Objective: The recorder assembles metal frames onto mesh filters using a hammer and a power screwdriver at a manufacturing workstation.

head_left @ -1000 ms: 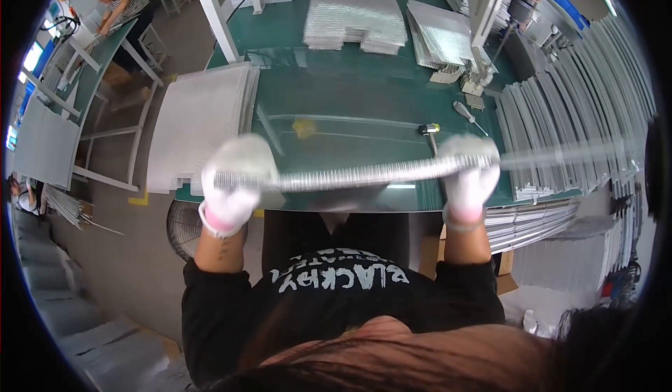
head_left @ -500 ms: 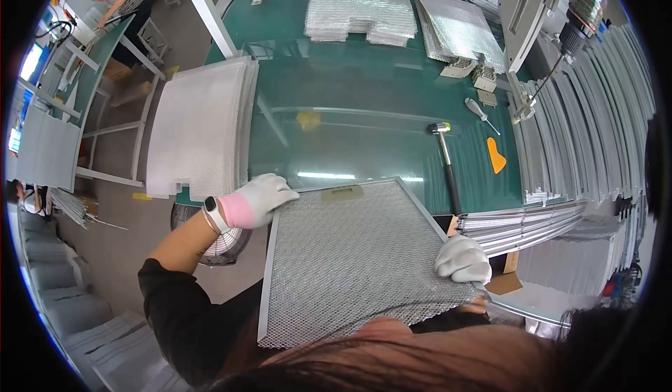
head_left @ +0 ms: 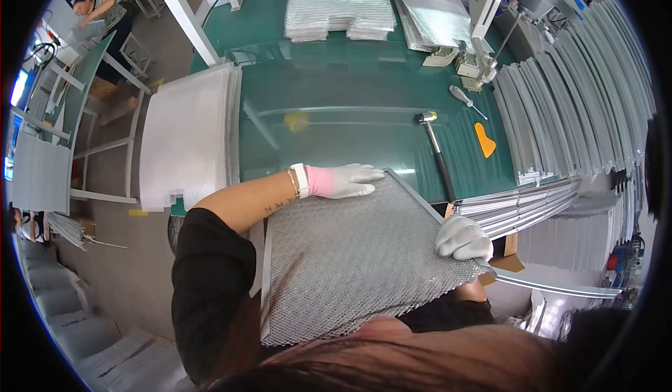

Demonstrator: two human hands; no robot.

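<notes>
A silver metal mesh filter panel [head_left: 336, 259], with thin metal framing along several sides, lies in front of me at the near edge of the green table. My left hand [head_left: 350, 180], in a white glove with a pink cuff, rests along its far edge with fingers stretched out. My right hand [head_left: 463, 238], gloved in white, is closed round the frame at the panel's right corner; its fingertips are partly hidden. Beyond that hand a long metal frame strip [head_left: 553, 285] sticks out to the right. The panel's near edge is uneven, with hair partly over it.
On the green table [head_left: 322, 84] lie a mallet [head_left: 437, 154], a screwdriver [head_left: 467, 101] and an orange scraper [head_left: 484, 141]. Mesh sheets [head_left: 339, 7] are stacked at the back, others [head_left: 185, 133] at left. Metal strips [head_left: 574, 98] crowd the right. A person [head_left: 101, 17] works far left.
My left hand has slid right along the panel's far edge, from its left corner toward the right corner, and its fingers have straightened. My right hand stays closed at the right corner. The view has shifted slightly.
</notes>
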